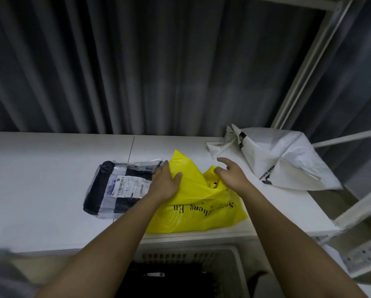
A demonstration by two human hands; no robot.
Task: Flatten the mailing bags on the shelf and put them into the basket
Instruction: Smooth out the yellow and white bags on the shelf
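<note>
— Where are the bags on the white shelf board [51,211]?

— A crumpled yellow plastic mailing bag with black lettering [198,211] lies at the front edge, right of the middle. Touching its left side is a black and grey plastic parcel bag with a white shipping label [115,188], lying flat. A rumpled white plastic mailing bag with dark print [287,160] sits toward the right end of the shelf, near the back edge, apart from the yellow one.

— And the hands?

— The left hand [164,181] lies flat, fingers straight, pressing on the yellow bag's upper left part where it meets the parcel bag. The right hand [232,174] is above the yellow bag's bunched top; its forefinger points out toward the white bag, and whether the other fingers pinch the plastic I cannot tell.

— The basket?

— A white slatted plastic basket [234,261] stands below the shelf's front edge, with something dark inside.
</note>
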